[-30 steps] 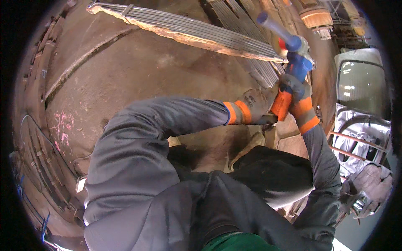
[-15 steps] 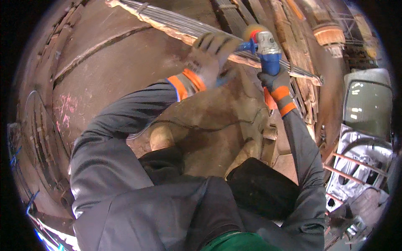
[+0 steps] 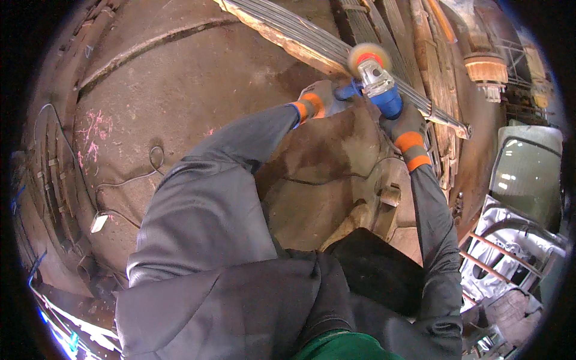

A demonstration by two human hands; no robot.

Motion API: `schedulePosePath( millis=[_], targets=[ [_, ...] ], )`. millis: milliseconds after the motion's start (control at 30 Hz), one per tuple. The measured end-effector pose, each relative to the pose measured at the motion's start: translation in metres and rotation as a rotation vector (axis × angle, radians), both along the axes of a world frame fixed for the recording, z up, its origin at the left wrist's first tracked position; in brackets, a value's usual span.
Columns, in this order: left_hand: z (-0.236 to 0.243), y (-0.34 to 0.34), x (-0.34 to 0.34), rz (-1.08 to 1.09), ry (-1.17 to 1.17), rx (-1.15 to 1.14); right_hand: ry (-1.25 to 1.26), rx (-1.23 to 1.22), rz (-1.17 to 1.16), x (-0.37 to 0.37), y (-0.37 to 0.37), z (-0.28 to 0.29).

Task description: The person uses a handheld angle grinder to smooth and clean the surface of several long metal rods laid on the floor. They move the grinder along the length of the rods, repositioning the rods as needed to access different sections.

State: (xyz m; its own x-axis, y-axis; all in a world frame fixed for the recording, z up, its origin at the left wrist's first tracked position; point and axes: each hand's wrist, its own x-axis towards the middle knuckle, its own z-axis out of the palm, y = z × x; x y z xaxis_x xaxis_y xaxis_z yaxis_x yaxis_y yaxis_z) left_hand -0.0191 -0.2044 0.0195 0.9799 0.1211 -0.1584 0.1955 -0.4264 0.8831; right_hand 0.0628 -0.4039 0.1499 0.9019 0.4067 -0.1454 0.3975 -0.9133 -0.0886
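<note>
An angle grinder (image 3: pixel 384 99) with a blue body and silver gear head is held between my two gloved hands. My right hand (image 3: pixel 405 123) is closed around the rear of its body. Closed at the blue side handle (image 3: pixel 348 90) is my left hand (image 3: pixel 327 98); the handle's inner end shows beyond the glove. The round disc (image 3: pixel 370 58), orange-red at its centre and blurred at the rim, lies over a leaf spring (image 3: pixel 294 27) of stacked long metal strips. I cannot tell whether disc and metal touch. Both gloves are grey with orange bands.
More long metal strips (image 3: pixel 393 30) lie beyond the spring. A thin cable (image 3: pixel 324 182) runs across the brown floor (image 3: pixel 198 90). At the right are a rusty round metal part (image 3: pixel 486 69), a glass panel (image 3: pixel 528 171) and a silver vehicle panel (image 3: pixel 510 240). Further strips (image 3: pixel 54 174) line the left.
My left hand was raised with fingers spread near the grinder's side handle; now it is closed on that handle. The grinder has tilted, and the view has shifted.
</note>
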Motion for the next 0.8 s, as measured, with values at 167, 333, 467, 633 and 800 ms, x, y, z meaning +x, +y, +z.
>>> schedulePosePath(
  millis=[167,333,467,633,800],
  targets=[
    [-0.013,-0.003,-0.013,0.095,0.027,-0.027,-0.047,-0.038,0.063,-0.01,0.012,-0.005],
    [-0.023,0.001,-0.019,0.171,-0.007,-0.105,-0.073,-0.147,0.136,-0.004,0.028,-0.003],
    [-0.015,0.011,-0.016,0.186,0.012,-0.117,-0.102,-0.12,0.161,0.0,0.034,-0.003],
    [-0.021,0.029,-0.026,0.218,0.009,-0.089,0.035,-0.061,0.125,0.004,0.06,-0.008],
    [-0.017,0.044,-0.031,0.244,0.06,-0.103,-0.026,0.036,0.22,-0.006,0.077,-0.008]
  ],
)
